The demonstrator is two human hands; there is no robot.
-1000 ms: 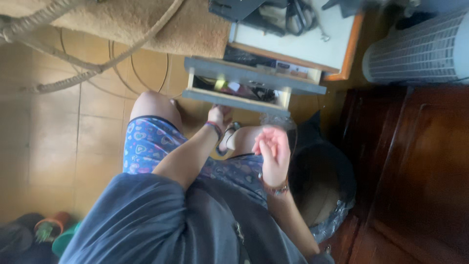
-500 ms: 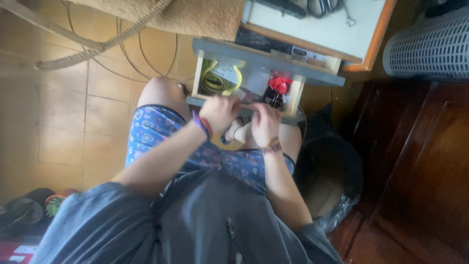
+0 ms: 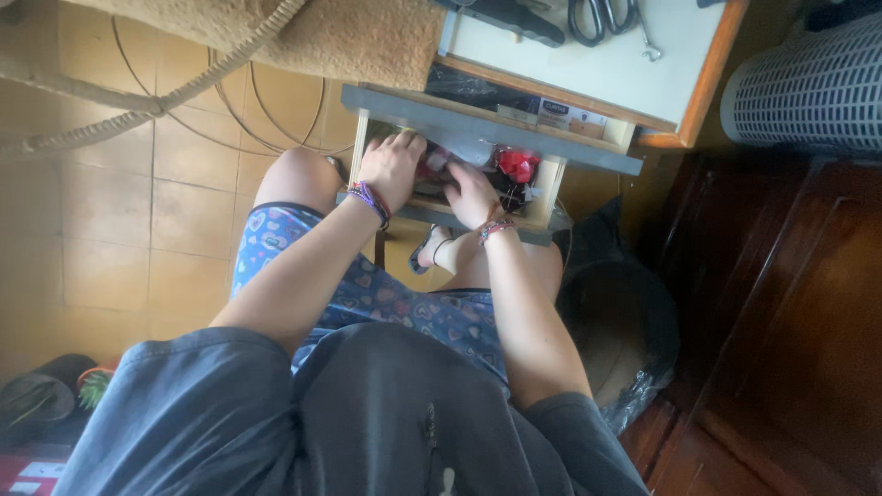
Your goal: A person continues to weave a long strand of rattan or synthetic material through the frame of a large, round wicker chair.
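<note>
Drawer [image 3: 588,158] pulled open under white-topped desk [image 3: 643,73] | left hand [image 3: 393,165] laid inside, fingers spread, nothing seen gripped | right hand [image 3: 473,195] beside it in the clutter, grip cannot be told | red thing [image 3: 517,165] near right hand | scissors [image 3: 602,16] on desk | tiled floor [image 3: 138,202] | dark wooden cabinet [image 3: 790,321] at right.

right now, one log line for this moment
left hand in open drawer | right hand in drawer beside red item | grasp unclear | scissors on desktop
</note>
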